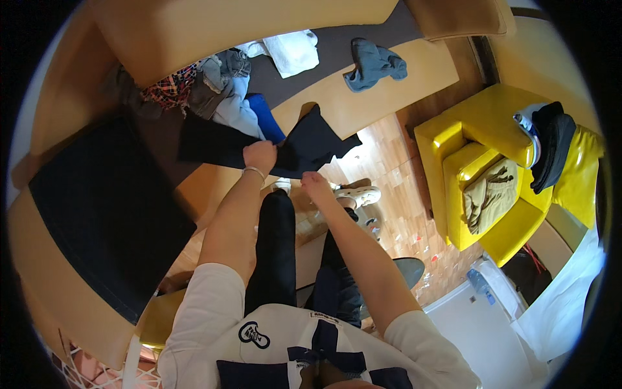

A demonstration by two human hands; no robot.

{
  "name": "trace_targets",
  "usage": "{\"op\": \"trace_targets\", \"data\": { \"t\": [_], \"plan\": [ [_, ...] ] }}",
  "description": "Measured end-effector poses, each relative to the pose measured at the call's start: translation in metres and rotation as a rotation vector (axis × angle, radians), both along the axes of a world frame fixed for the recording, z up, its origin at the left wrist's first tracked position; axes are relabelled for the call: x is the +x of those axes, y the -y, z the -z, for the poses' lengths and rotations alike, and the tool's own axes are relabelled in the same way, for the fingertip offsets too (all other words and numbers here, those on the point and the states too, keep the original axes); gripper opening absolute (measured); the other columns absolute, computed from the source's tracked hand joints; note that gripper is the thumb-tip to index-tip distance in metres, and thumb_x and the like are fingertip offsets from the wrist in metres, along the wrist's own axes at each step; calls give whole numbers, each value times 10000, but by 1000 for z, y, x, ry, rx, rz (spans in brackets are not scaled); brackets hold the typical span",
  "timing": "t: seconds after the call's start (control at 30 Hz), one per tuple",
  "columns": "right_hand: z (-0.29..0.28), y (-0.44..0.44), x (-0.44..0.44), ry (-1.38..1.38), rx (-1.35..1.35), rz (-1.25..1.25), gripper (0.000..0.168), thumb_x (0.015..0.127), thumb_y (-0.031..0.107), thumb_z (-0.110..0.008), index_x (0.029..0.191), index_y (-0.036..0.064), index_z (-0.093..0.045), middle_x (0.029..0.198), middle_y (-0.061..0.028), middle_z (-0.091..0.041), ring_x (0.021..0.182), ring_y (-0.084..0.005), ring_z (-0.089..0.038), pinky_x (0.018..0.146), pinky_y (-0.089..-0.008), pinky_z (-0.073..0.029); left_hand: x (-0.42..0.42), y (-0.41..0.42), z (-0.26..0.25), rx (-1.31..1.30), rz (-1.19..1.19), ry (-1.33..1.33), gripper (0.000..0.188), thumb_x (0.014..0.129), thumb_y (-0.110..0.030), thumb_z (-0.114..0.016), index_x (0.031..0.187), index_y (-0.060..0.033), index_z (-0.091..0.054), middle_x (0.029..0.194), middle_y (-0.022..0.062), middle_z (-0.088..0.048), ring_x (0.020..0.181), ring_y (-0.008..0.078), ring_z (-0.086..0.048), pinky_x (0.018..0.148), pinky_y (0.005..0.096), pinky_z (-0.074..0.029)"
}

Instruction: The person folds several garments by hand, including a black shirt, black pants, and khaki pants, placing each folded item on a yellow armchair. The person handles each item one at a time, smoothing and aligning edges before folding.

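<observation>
A black garment (306, 146) is stretched between my two hands above the front edge of the tan sofa. My left hand (260, 156) is closed on its middle, and a bracelet circles that wrist. At the garment's lower edge, my right hand (316, 186) pinches the cloth between its fingers. One end of the black cloth trails left over the sofa seat; the other hangs to the right above the floor. Just beyond it lie a blue cloth (264, 116) and a pale blue garment (238, 109), both partly hidden.
A heap with a plaid shirt (170, 90), white cloth (294, 53) and grey garment (374, 64) lies on the sofa (311, 107). At right, a yellow armchair (452, 126) holds khaki trousers (491, 194) and folded dark clothes (551, 146). Scraps dot the wooden floor (388, 160).
</observation>
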State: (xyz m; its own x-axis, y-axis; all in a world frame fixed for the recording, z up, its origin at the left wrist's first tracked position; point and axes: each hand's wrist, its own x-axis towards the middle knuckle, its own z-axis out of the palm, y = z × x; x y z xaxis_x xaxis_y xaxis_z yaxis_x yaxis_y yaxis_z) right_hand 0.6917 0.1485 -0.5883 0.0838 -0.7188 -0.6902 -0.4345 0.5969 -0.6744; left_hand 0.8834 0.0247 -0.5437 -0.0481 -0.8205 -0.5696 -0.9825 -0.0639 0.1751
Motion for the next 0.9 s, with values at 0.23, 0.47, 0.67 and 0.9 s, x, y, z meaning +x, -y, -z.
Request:
{"op": "trace_targets", "data": {
  "t": [0.23,0.47,0.67,0.9],
  "plan": [
    [-88,50,54,348,727,834,677,807,502,-603,1251,12,-463,971,-118,-609,811,-239,-610,680,-333,-504,-9,-63,-184,259,-104,-911,200,803,-146,-573,674,2,-530,681,186,-542,630,303,-553,568,395,-423],
    [-181,50,-10,694,502,1279,262,895,178,-474,1093,33,-566,991,-131,-627,910,-268,-604,817,-401,-493,-19,-69,-279,285,-418,-1232,352,887,-202,-555,637,-5,-406,580,48,-364,559,115,-367,530,306,-351],
    [-399,38,-11,650,-15,708,310,821,-39,-476,1099,40,-589,1037,-50,-633,970,-154,-575,857,-284,-451,-38,-16,-295,778,-865,-1168,583,890,-571,-448,1234,-106,-522,1088,53,-594,977,204,-554,865,243,-400],
    [-506,1,-29,527,12,113,361,738,-70,-542,1093,-16,-575,1077,-44,-595,1015,-131,-530,900,-261,-401,-78,17,-318,1017,-1033,-1728,383,933,-327,-458,1137,-24,-573,1015,84,-642,935,186,-613,847,326,-492]
  ]
}}
